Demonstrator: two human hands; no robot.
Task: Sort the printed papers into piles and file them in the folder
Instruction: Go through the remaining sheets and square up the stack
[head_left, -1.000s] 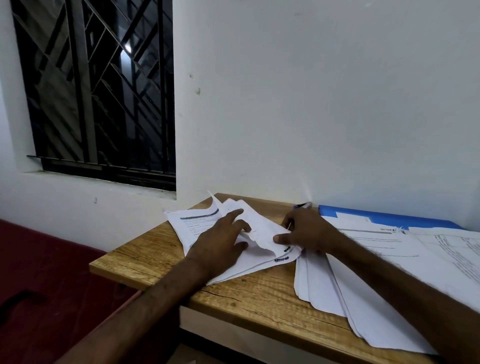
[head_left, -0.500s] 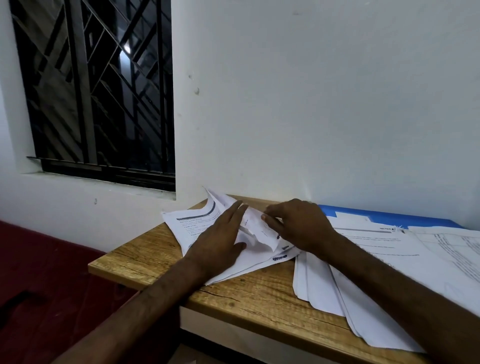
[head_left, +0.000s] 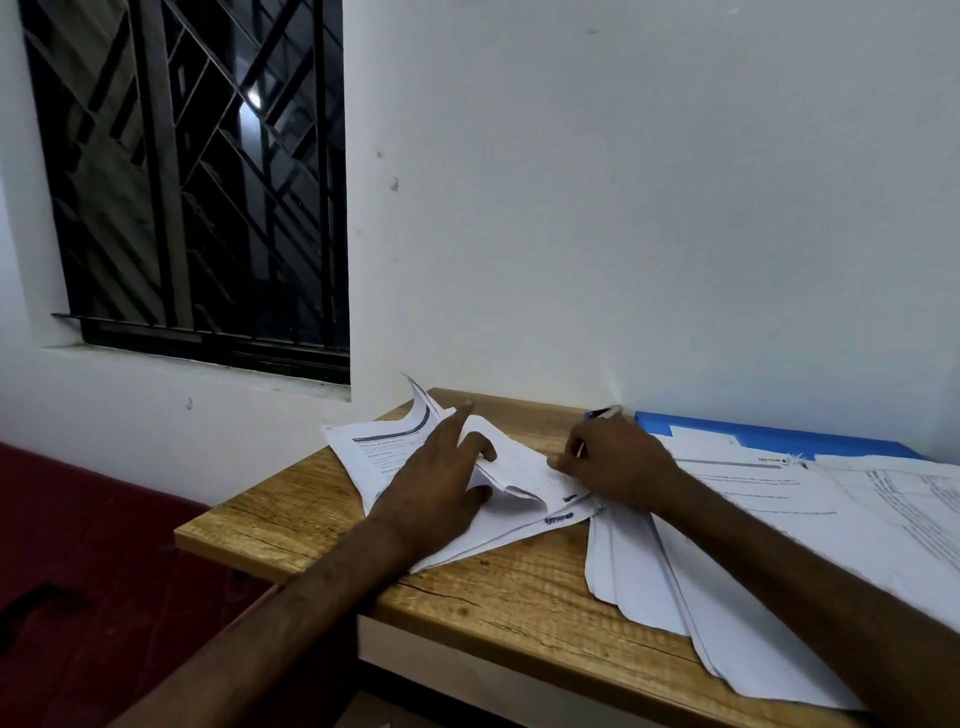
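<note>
A loose pile of printed papers (head_left: 374, 452) lies at the left end of the wooden table (head_left: 498, 597), its far sheet curling up. My left hand (head_left: 441, 478) rests on this pile, index finger straight, with a folded white sheet (head_left: 519, 467) by its thumb. My right hand (head_left: 618, 462) has its fingers curled, and their tips pinch the right edge of that sheet. A second, larger spread of papers (head_left: 769, 525) covers the right of the table under my right forearm. The blue folder (head_left: 769, 434) lies against the wall, partly under those papers.
A pen (head_left: 605, 413) lies by the wall just beyond my right hand. Several sheets (head_left: 727, 639) overhang the table's front edge. A barred window (head_left: 197, 176) is at the left, with a dark red surface (head_left: 78, 545) below.
My right hand reached left over the top sheet, then drew back to its right edge. The sheet lies flatter. My left hand stayed on the pile.
</note>
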